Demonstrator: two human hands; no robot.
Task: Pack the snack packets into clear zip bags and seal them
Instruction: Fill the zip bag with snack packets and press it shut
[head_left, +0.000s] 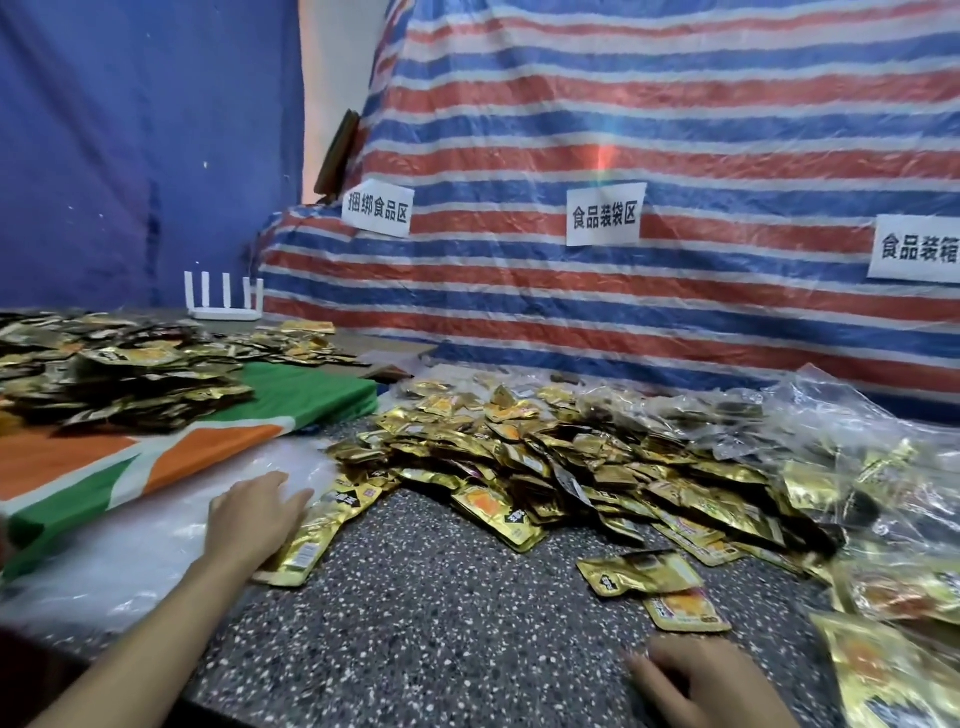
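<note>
A big heap of gold snack packets covers the middle of the speckled table. My left hand lies flat with straight fingers on a stack of clear zip bags, its fingertips at a few gold packets beside the stack. My right hand rests low on the table, fingers loosely bent and holding nothing, just below two loose packets. Filled clear bags of packets are piled at the right.
A second heap of packets sits on an orange-green-white cloth at the left. A white router stands behind it. A striped tarp with paper signs hangs along the back.
</note>
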